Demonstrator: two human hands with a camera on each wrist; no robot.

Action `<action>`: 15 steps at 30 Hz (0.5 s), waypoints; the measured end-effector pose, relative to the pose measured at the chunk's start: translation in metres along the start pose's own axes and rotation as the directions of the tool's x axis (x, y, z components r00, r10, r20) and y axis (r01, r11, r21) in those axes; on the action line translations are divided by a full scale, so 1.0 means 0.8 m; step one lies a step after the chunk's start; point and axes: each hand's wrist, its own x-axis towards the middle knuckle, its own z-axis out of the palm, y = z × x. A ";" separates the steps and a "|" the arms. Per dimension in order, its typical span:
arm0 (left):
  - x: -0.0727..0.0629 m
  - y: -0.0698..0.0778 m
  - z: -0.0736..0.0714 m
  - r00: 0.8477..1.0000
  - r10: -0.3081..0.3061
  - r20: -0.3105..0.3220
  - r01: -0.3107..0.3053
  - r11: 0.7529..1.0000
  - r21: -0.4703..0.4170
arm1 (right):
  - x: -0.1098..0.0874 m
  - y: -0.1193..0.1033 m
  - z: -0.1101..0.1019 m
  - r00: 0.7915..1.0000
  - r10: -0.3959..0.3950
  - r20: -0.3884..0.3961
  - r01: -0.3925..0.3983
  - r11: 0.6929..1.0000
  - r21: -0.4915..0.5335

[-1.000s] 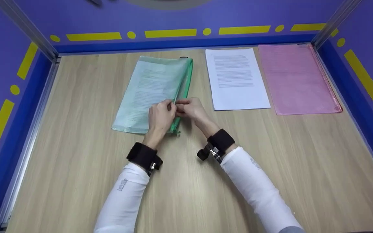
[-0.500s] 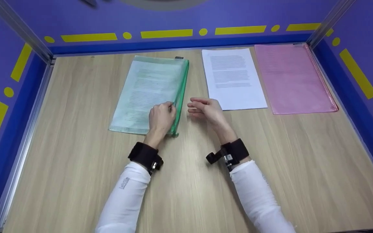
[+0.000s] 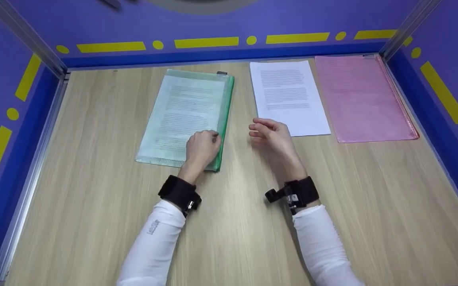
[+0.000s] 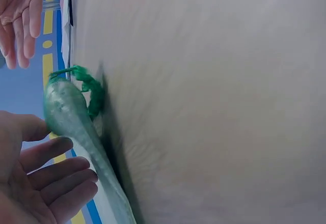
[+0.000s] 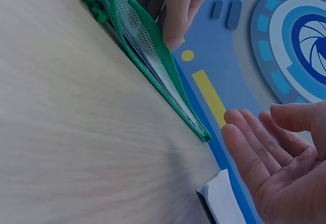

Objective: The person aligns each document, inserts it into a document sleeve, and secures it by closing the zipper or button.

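Observation:
A translucent green zip pouch (image 3: pixel 189 99) lies on the left half of the table, with printed sheets showing through it. My left hand (image 3: pixel 203 147) is at its near right corner, pinching the upper zipper edge between thumb and fingers. From the right wrist view, the green zipper mouth (image 5: pixel 186 89) gapes, and paper edges (image 5: pixel 147 58) sit inside. A green knotted cord (image 4: pixel 91 89) hangs from the pouch's near corner. Off to the right, my right hand (image 3: pixel 274 135) hovers with relaxed fingers and nothing in it, overlapping the near edge of a printed paper stack (image 3: pixel 288 95) in the head view.
A pink zip pouch (image 3: pixel 366 99) lies at the back right, beside the paper stack. Blue panels with yellow markings (image 3: pixel 206 42) border the wooden table (image 3: pixel 94 222) at the back and on both sides. Both wrists wear black camera straps (image 3: pixel 177 190).
My right hand has let go of the zipper edge and moved right, away from the pouch. The pouch's zipper side has settled flatter, while my left hand stays at its edge.

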 end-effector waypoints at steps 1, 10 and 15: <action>-0.001 0.000 -0.002 1.000 0.002 0.014 -0.002 1.000 -0.004 | -0.001 0.001 -0.001 1.000 0.002 -0.006 -0.002 1.000 -0.001; -0.016 -0.010 -0.021 0.987 0.119 0.108 -0.120 0.993 0.002 | -0.003 0.001 -0.006 1.000 -0.003 -0.015 0.002 1.000 -0.031; -0.031 -0.023 -0.033 0.957 0.193 0.215 -0.206 0.978 0.040 | -0.004 0.000 -0.011 1.000 -0.019 -0.023 0.017 0.998 -0.062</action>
